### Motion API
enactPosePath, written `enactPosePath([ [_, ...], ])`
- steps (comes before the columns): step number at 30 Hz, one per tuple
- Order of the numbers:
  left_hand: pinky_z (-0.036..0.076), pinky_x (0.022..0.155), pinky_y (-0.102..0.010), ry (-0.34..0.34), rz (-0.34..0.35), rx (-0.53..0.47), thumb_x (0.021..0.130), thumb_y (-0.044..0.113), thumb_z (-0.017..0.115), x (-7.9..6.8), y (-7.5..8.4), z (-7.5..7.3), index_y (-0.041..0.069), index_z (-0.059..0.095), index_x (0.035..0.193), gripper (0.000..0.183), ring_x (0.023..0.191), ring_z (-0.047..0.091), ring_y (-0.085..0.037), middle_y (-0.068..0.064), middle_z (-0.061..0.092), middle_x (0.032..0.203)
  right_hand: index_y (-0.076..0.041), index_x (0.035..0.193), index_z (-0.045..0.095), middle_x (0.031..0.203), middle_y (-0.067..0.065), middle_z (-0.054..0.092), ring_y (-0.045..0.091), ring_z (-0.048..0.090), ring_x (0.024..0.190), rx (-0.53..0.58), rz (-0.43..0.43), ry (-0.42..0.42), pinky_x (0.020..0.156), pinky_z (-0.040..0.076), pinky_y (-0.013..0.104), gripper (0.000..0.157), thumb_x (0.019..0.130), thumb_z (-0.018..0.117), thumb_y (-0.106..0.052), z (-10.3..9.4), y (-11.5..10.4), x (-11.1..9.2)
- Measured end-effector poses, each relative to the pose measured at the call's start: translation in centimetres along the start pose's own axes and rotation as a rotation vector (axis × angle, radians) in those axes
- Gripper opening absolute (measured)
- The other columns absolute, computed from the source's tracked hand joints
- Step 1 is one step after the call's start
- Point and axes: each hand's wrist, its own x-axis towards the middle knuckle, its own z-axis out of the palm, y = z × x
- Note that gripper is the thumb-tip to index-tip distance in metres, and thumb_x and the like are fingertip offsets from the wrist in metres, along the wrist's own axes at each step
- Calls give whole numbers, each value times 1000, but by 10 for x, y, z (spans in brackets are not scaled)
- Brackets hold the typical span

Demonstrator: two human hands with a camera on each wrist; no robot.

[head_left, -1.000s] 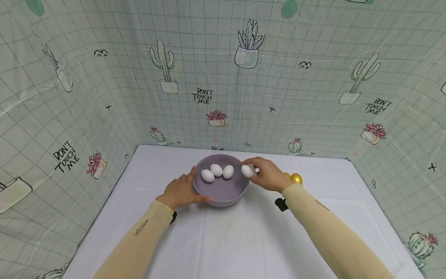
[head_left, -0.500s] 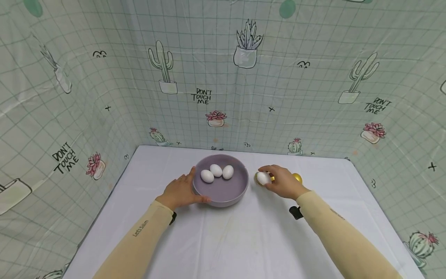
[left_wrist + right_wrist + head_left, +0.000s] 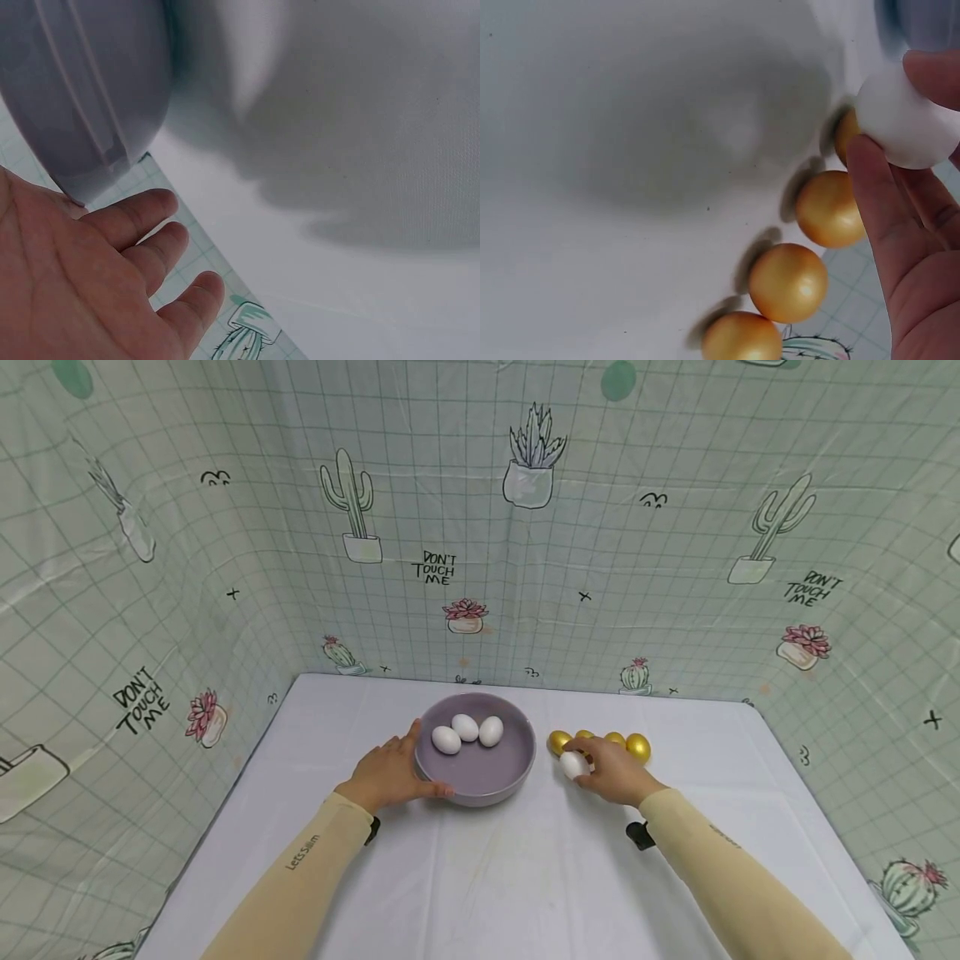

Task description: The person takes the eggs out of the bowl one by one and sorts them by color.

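A purple-grey bowl (image 3: 474, 768) stands mid-table with three white eggs (image 3: 465, 727) inside. My left hand (image 3: 386, 770) rests against its left side, thumb along the front rim and index finger at the left rim. In the left wrist view, the other fingers (image 3: 169, 255) are extended and clear of the bowl. My right hand (image 3: 615, 770) pinches another white egg (image 3: 575, 765) between thumb and fingers, right of the bowl and in front of a row of several golden eggs (image 3: 637, 748). That hand partly covers the row. Whether the held egg touches the table, I cannot tell.
A white cloth covers the table (image 3: 480, 877). Behind and beside it hang fabric walls (image 3: 465, 527) printed with a grid and cacti. The golden eggs lie close together in a line, seen in the right wrist view with one golden egg (image 3: 787, 283) near the middle.
My right hand has carried the white egg rightward from the bowl's right rim, then slightly toward me, uncovering more of the golden eggs. My left hand and the bowl have stayed put.
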Motion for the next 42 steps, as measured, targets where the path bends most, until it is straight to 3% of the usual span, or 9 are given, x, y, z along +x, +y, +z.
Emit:
enactPosePath([
  [11, 36, 107, -55, -3, -1, -1, 66, 83, 68, 0, 0, 0, 4, 13, 160, 135, 136, 40, -44, -29, 40, 149, -6, 127, 65, 113, 5, 67, 24, 61, 100, -8, 39, -26, 89, 51, 46, 49, 80, 81, -5, 10, 2, -1],
  [29, 35, 107, -56, -5, -4, -4, 67, 83, 68, -1, 0, -1, 4, 13, 160, 134, 138, 39, -43, -28, 40, 150, -1, 125, 65, 115, 9, 67, 26, 62, 99, -8, -23, -24, 86, 52, 45, 49, 78, 80, 1, 20, 4, 1],
  [42, 36, 107, -56, 2, 1, -10, 67, 82, 69, -2, 1, -2, 3, 14, 160, 134, 136, 40, -44, -30, 41, 148, -1, 126, 64, 118, 10, 67, 27, 63, 103, -18, -21, -15, 90, 51, 45, 51, 78, 80, 1, 21, 6, -1],
])
